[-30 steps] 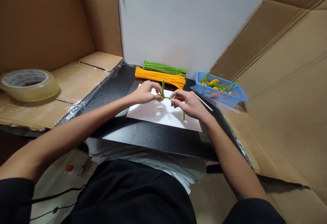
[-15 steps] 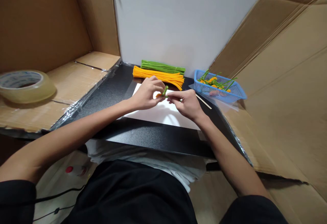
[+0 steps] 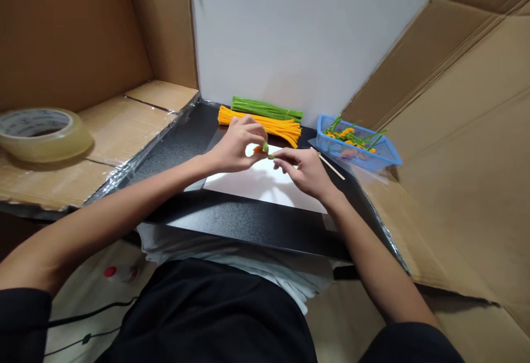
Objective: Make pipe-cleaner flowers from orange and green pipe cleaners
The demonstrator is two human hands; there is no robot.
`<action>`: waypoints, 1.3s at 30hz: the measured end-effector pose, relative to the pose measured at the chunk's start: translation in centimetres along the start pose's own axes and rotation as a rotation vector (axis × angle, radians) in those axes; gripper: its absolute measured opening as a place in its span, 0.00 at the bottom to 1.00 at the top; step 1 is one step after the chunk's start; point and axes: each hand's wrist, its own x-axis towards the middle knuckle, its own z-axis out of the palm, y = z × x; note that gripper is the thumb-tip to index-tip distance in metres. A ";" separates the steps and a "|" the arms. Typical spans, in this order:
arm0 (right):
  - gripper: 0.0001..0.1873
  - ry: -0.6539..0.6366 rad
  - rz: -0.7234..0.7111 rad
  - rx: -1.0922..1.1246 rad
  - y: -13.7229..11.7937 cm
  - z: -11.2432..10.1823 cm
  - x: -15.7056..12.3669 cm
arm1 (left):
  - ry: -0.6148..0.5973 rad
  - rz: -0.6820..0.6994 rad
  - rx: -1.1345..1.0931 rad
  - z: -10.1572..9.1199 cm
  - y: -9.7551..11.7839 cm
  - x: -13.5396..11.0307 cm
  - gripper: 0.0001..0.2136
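Note:
Over a white sheet [image 3: 244,183] on the black table, my left hand [image 3: 240,145] pinches a small orange and green pipe-cleaner piece [image 3: 265,148] between thumb and fingertips. My right hand [image 3: 304,169] is closed on the green pipe-cleaner end of the same piece, just to the right. Fingers cover part of it, so its full shape is hidden. Behind my left hand lie a bundle of orange pipe cleaners [image 3: 279,127] and a bundle of green pipe cleaners [image 3: 265,108].
A blue basket [image 3: 387,156] at the back right holds green and orange pieces. A thin pale stick [image 3: 332,167] lies beside my right hand. On the cardboard at left sits a roll of clear tape [image 3: 70,142]. Cardboard walls flank the table.
The green part, which stood up between my hands, now lies lower against my left fingertips. Both hands keep their pinch. The whole view has shifted slightly.

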 end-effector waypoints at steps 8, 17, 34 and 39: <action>0.19 -0.271 0.537 0.822 -0.5 -0.3 0.8 | -0.116 0.391 0.534 0.0 -0.5 -1.1 0.09; 0.12 -0.034 -0.038 -0.212 -0.5 0.2 -0.4 | -0.011 0.174 0.382 0.9 0.7 -0.8 0.07; 0.17 0.051 -0.497 -0.593 -0.5 0.2 -1.0 | -0.493 -0.340 -0.683 -0.8 -1.1 0.4 0.10; 0.12 0.086 -0.082 -0.216 -0.8 0.7 -0.5 | -0.153 -0.065 -0.126 -0.5 -0.4 0.0 0.10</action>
